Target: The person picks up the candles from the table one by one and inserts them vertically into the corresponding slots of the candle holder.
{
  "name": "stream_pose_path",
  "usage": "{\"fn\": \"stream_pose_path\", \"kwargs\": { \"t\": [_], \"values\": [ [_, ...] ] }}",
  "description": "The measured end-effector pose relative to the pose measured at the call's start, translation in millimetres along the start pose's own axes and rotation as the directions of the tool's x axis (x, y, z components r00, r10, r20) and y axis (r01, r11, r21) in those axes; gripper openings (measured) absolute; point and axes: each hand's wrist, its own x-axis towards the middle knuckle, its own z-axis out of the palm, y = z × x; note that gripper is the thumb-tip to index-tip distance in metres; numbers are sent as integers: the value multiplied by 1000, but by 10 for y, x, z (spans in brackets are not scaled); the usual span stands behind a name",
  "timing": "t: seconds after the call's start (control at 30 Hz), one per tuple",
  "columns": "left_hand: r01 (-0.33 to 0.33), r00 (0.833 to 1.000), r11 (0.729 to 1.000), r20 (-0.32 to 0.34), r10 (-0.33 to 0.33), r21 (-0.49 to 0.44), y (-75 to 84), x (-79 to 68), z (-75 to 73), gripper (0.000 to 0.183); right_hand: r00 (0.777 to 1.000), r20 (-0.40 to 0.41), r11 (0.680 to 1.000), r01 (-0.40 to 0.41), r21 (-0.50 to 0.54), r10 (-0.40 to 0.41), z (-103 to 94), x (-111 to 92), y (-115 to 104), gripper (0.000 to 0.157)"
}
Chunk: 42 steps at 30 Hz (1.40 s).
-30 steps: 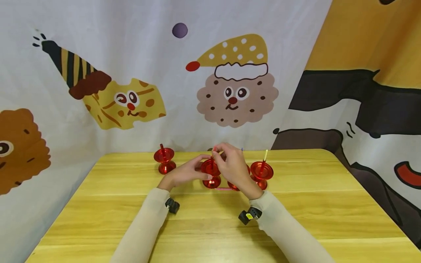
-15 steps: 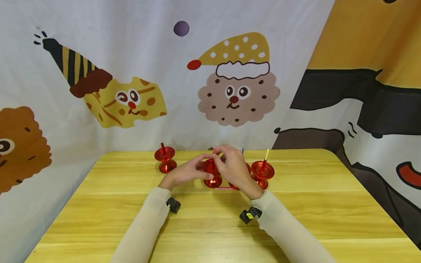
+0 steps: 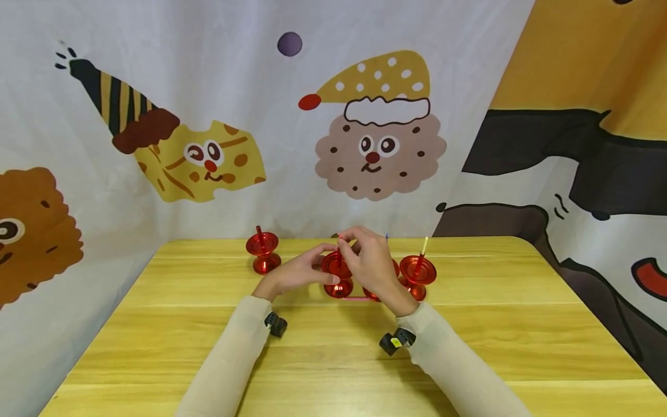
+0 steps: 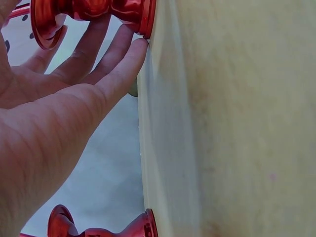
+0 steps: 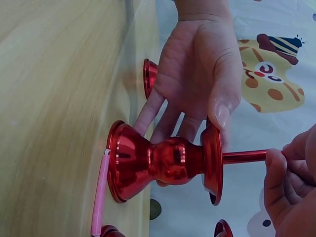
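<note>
My left hand [image 3: 299, 273] holds a shiny red metal candle holder [image 5: 173, 160], its thumb on the dish and its fingers behind the body. The holder stands upright on the table, with a thin red tube [image 5: 244, 157] rising from its dish. At the tube's top my right hand [image 3: 372, 263] pinches a small red candle [image 3: 340, 237] between thumb and fingers. Most of that candle is hidden by the fingertips. A pink candle [image 5: 100, 195] lies on the table against the holder's base.
To the right stands a holder [image 3: 418, 269] bearing a yellow candle [image 3: 425, 245]. Between it and the gripped one is another holder, partly behind my right hand, with a blue candle tip [image 3: 387, 236]. A holder [image 3: 262, 244] with a bare tube stands left. A printed curtain hangs behind the table.
Both hands stay at the same holder, and the right fingers shift only slightly at the tube's top. The whole head view has drifted a little.
</note>
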Motion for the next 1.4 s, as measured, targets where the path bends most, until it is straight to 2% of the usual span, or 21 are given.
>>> {"fn": "stream_pose_path", "kwargs": {
  "t": [0.3, 0.6, 0.7, 0.8, 0.9, 1.03, 1.13, 1.2, 1.3, 1.4],
  "values": [
    [-10, 1000, 1000, -4, 10, 11, -12, -6, -3, 74, 1000, 6, 1000, 21, 5, -21, 26, -53, 12, 5],
    [-20, 1000, 1000, 6, 20, 4, 8, 2, 16, 72, 992, 68, 994, -111, -4, 111, -200, -131, -92, 10],
    [-28, 1000, 999, 5, 28, 16, 16, 7, 21, 71, 988, 108, 994, -112, -7, 112, -289, -197, -107, 8],
    [-29, 1000, 1000, 8, 29, 10, 8, 17, 23, 70, 977, 193, 996, -90, 4, 87, -364, -288, -124, 6],
    [-23, 1000, 1000, 6, 23, 0, -6, 21, 21, 72, 945, 323, 999, -51, 9, 46, -429, -390, -135, 6],
    [-13, 1000, 1000, -12, 13, 16, 1, 20, 21, 74, 872, 489, 1000, -30, -3, 28, -513, -501, -121, 9],
    [-11, 1000, 1000, -16, 12, 29, 4, 22, 28, 73, 822, 568, 999, -22, -44, 43, -542, -568, -83, 19],
    [-13, 1000, 1000, -10, 13, 21, 2, 28, 33, 73, 797, 602, 996, -6, -84, 56, -538, -610, -43, 26],
    [-10, 1000, 1000, -8, 10, 10, 10, 22, 37, 73, 777, 626, 990, 21, -138, 71, -507, -664, 15, 28],
    [-5, 1000, 1000, -10, 5, 13, 19, 10, 34, 75, 778, 623, 984, 39, -174, 79, -464, -706, 66, 26]
  ]
}}
